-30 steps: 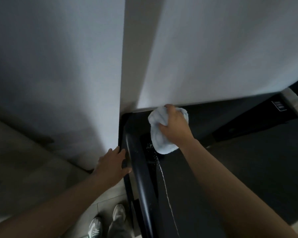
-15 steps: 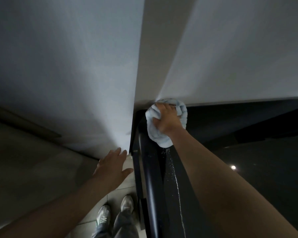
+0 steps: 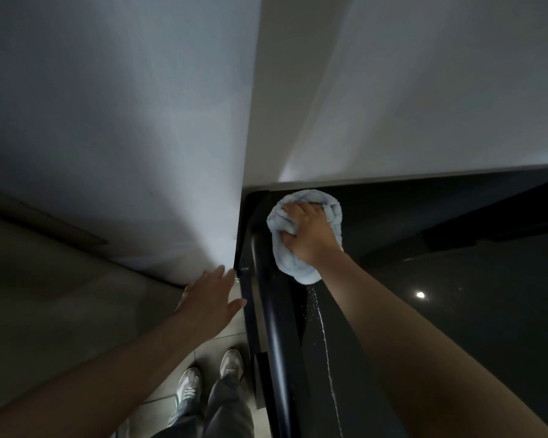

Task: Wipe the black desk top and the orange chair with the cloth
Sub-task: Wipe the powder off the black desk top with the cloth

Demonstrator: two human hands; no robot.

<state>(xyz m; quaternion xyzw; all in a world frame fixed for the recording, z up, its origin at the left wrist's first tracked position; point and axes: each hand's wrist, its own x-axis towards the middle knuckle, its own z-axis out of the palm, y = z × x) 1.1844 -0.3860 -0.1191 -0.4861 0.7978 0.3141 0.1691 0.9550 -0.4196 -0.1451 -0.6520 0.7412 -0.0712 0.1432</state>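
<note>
- Cloth point(image 3: 307, 235): bunched at the desk top's point(image 3: 456, 279) far left corner, gripped by the curled right hand point(image 3: 310, 235).
- Left hand point(image 3: 209, 298): fingers spread, holding nothing, beside the desk's left edge.
- Risk: the wet streak point(image 3: 325, 336) could stay if the strokes miss it.

- Right hand point(image 3: 309, 235) grips the bunched pale blue cloth point(image 3: 301, 267) on the black worktop point(image 3: 456, 311), by the wall corner.
- Left hand point(image 3: 208, 303) spread flat, beside the worktop's edge.
</note>
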